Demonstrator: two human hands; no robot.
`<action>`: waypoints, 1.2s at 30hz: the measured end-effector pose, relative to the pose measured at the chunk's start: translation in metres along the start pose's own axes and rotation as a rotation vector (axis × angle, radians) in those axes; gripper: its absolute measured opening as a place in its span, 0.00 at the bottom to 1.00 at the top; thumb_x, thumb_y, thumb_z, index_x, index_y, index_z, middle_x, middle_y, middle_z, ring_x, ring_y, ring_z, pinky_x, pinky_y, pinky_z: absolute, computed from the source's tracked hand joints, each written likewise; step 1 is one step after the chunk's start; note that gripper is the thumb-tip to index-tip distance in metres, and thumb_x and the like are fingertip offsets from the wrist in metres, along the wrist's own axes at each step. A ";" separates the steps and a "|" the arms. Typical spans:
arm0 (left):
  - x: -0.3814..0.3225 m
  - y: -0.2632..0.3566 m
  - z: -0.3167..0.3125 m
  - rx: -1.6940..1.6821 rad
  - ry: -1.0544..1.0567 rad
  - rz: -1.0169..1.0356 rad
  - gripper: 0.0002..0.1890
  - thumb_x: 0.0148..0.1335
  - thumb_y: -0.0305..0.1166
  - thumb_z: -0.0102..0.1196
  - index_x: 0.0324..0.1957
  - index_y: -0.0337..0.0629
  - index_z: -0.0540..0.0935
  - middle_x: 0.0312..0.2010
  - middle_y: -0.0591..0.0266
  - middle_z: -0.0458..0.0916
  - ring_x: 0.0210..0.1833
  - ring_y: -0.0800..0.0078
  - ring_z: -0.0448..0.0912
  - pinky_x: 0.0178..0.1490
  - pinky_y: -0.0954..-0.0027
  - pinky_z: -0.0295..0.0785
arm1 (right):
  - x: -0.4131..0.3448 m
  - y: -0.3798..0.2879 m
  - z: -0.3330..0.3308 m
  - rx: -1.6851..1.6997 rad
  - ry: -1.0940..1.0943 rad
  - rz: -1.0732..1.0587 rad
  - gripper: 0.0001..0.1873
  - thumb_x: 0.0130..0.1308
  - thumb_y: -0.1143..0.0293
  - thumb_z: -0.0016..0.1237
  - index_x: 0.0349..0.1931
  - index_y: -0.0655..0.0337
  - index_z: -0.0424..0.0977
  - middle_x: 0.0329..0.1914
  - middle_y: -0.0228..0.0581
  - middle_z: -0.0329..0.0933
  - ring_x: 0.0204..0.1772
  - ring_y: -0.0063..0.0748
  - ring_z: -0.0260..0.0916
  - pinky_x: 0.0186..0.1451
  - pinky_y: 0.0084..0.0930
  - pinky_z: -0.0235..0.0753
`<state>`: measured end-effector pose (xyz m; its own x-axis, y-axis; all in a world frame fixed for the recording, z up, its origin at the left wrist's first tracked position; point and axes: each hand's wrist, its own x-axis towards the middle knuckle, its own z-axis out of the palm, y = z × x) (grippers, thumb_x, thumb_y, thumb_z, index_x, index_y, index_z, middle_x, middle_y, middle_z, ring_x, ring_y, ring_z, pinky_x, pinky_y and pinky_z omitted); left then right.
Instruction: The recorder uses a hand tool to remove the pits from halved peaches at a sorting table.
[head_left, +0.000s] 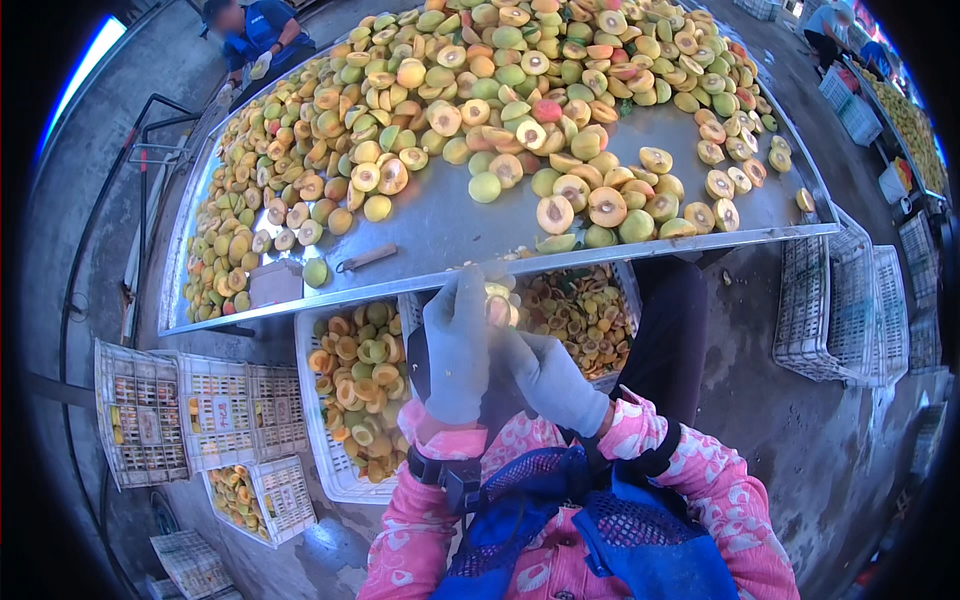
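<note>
Both my hands wear pale grey gloves and meet just below the near edge of a metal table (450, 217). My left hand (457, 345) is closed around a halved fruit (498, 309), whose cut side shows between the hands. My right hand (551, 379) touches that fruit from the right; its fingertips are blurred, and whether they grip a tool cannot be told. Halved fruits (442, 118), yellow, green and reddish, many with pits, are heaped on the table. A small tool with a wooden handle (369, 257) lies near the table's edge.
Under the table stand a white crate of pitted halves (319, 450) and a container with small fruit pieces (577, 315). White plastic crates stand at left (217, 412) and right (844, 307). A co-worker in blue (262, 37) is at the table's far left; others work at far right.
</note>
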<state>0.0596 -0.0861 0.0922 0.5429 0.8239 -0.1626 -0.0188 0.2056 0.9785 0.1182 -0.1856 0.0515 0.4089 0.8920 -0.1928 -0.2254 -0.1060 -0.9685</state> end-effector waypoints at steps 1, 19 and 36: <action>0.001 -0.001 -0.002 0.189 0.017 0.114 0.20 0.71 0.41 0.41 0.44 0.32 0.80 0.36 0.53 0.82 0.35 0.72 0.80 0.40 0.73 0.77 | -0.002 -0.007 -0.002 0.000 0.000 0.000 0.24 0.75 0.55 0.35 0.35 0.71 0.74 0.20 0.36 0.72 0.25 0.21 0.66 0.29 0.24 0.66; 0.016 -0.011 0.006 -0.081 -0.125 0.024 0.22 0.72 0.43 0.41 0.42 0.32 0.80 0.34 0.52 0.83 0.30 0.70 0.82 0.34 0.72 0.79 | -0.004 -0.017 -0.024 0.612 -0.450 0.538 0.32 0.67 0.33 0.32 0.27 0.55 0.65 0.11 0.23 0.51 0.10 0.17 0.46 0.12 0.19 0.51; 0.016 -0.024 0.008 0.041 -0.076 0.186 0.18 0.71 0.38 0.43 0.40 0.32 0.80 0.32 0.57 0.83 0.31 0.75 0.79 0.35 0.74 0.75 | 0.000 -0.011 -0.034 0.769 -0.637 0.594 0.29 0.69 0.34 0.27 0.28 0.50 0.66 0.11 0.20 0.49 0.10 0.15 0.41 0.11 0.18 0.43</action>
<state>0.0756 -0.0823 0.0671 0.5952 0.8030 0.0301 -0.0918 0.0307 0.9953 0.1510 -0.1993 0.0571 -0.4113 0.8740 -0.2587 -0.7991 -0.4823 -0.3589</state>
